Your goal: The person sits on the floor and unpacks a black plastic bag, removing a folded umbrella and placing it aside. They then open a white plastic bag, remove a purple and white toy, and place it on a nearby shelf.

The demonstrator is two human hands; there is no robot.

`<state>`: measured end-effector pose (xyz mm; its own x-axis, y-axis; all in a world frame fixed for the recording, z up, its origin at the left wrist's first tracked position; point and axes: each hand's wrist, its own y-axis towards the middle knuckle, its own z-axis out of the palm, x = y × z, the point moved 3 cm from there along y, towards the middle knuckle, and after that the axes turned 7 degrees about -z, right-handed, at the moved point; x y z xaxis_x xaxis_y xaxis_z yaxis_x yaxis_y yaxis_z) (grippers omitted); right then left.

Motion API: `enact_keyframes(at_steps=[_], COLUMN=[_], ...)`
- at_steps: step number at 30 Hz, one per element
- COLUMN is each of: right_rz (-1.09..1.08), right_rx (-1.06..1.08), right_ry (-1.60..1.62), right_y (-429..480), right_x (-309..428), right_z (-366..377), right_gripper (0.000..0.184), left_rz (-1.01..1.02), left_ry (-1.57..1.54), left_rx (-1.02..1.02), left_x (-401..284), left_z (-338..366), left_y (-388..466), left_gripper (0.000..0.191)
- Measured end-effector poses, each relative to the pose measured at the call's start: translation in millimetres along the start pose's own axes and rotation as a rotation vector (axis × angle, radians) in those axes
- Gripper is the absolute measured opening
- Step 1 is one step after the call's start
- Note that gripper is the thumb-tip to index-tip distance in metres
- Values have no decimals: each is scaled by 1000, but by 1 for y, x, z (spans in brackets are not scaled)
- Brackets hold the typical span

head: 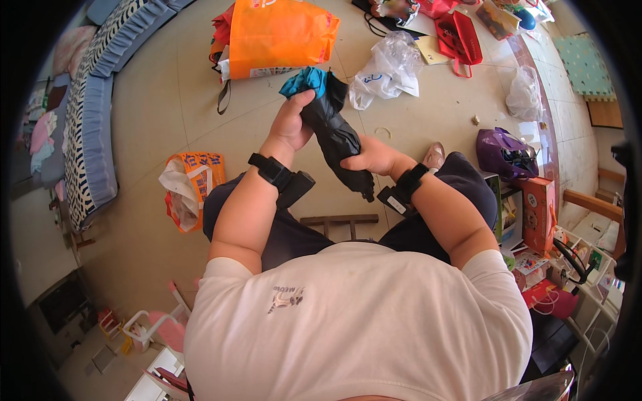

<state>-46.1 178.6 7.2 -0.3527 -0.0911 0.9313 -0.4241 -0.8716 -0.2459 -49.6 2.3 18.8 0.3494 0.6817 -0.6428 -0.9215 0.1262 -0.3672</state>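
A long black bundle of thin fabric with a teal end, which looks like a collapsed umbrella, is held slantwise in front of me. My left hand grips its upper end, the thumb pressed on the teal cloth. Lower down, my right hand is closed around the black part, thumb across the front. A small dark knob shows at the bottom tip. Just beyond the bundle lies a big orange bag with red cloth at its mouth. A crumpled clear plastic bag rests to its right.
An orange-and-white bag stands by my left knee. On the right are a purple bag, a red box and cluttered shelves. A red paper bag lies at the back. A blue sofa lines the left. A wooden stool is between my legs.
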Motion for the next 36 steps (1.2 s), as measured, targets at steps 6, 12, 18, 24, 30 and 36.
enact_keyframes(at_steps=[6,12,18,24,30,36], right_rz=[64,22,29,5,35,53], right_rx=[163,-197,-278,-17,6,-341], right_ry=[280,22,-113,318,227,-444], right_y=[-5,1,-2,-3,-2,1], right_x=[-6,-11,-15,-24,-17,1], right_z=[5,5,13,25,18,14], right_gripper=[58,60,60,54,56,64], left_rz=[89,225,87,89,140,369], left_ry=[-27,69,25,-19,114,102], left_rx=[61,-232,-86,79,-5,-348], left_x=[3,1,-3,-12,-7,-2], left_z=[9,2,10,18,18,-4], left_y=[-8,1,-5,-12,-15,3], left_gripper=[55,31,42,44,41,19])
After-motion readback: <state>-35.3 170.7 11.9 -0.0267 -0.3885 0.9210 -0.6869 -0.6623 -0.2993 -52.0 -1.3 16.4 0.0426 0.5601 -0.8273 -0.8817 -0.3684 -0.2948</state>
